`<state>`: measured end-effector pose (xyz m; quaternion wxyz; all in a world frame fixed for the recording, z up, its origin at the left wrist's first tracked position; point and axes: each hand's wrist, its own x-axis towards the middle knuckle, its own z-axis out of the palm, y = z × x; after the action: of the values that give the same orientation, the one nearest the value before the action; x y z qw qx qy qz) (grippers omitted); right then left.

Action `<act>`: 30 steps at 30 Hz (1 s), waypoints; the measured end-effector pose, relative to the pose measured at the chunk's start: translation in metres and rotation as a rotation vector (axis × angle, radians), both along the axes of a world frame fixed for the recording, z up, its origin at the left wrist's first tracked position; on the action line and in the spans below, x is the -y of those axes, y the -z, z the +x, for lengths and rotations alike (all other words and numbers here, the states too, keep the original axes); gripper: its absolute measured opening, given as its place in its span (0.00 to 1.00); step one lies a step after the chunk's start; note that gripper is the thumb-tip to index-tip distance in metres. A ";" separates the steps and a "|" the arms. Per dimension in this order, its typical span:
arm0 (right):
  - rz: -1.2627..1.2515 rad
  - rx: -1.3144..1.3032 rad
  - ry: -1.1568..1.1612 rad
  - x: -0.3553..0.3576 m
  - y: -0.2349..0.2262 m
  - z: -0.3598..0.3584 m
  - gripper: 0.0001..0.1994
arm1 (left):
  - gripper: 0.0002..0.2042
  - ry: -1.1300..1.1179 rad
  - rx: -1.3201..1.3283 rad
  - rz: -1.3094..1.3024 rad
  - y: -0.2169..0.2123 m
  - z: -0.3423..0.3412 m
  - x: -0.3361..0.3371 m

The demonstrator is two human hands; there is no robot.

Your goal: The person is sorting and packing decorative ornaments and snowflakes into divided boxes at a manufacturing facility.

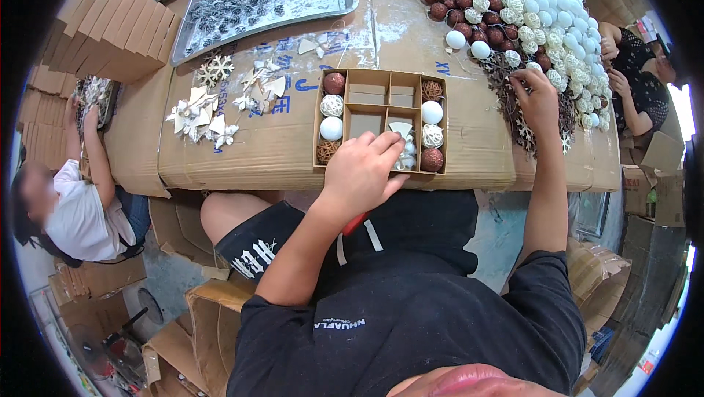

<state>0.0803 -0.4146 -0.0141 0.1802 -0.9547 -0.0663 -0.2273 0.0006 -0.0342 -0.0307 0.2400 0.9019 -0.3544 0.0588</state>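
A shallow cardboard box (320, 114) with dividers sits at the table's near edge. Its left and right columns hold brown, white and woven balls, and white ornaments (405, 153) fill a near inner compartment. My left hand (361, 177) lies across the box's near side, its fingers stretched toward those ornaments and its thumb apart. Farther right, my right hand (539, 96) reaches over a pile of brown snowflake ornaments (506, 92). Its thumb and forefinger are bent together at the pile; whatever is between them is too small to tell.
White, brown and woven balls (513, 8) heap at the back right. White ornaments (202, 114) lie left of the box, before a metal tray (271, 1) of pinecones. Stacked boxes (117, 23) stand at left. One co-worker (88, 199) sits left, another (642, 81) right.
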 end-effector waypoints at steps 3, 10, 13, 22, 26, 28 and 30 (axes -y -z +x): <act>0.407 -0.170 0.135 -0.001 -0.013 -0.002 0.09 | 0.24 0.008 0.006 -0.004 0.001 0.000 -0.001; 0.851 -0.172 -0.055 -0.049 -0.063 -0.028 0.09 | 0.35 -0.001 -0.029 -0.080 -0.012 -0.002 0.002; 0.722 -0.125 -0.108 -0.079 -0.083 -0.047 0.07 | 0.39 -0.050 -0.060 -0.276 -0.027 -0.002 0.003; 1.117 -0.375 -0.457 -0.171 -0.076 -0.092 0.06 | 0.35 0.105 -0.109 -0.649 -0.048 0.010 0.038; 1.619 -0.622 -0.539 -0.169 -0.058 -0.096 0.07 | 0.26 0.081 -0.523 -0.779 -0.041 -0.001 0.031; 1.772 -0.800 -0.565 -0.169 -0.056 -0.096 0.07 | 0.32 0.008 -0.490 -0.761 -0.035 -0.007 0.028; 1.860 -0.907 -0.638 -0.168 -0.055 -0.096 0.09 | 0.35 0.013 -0.511 -0.728 -0.032 -0.012 0.022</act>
<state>-0.0157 -0.2469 0.0407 0.8924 -0.3779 -0.0403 0.2434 -0.0115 -0.0558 0.0009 0.6221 0.7420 -0.2454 -0.0465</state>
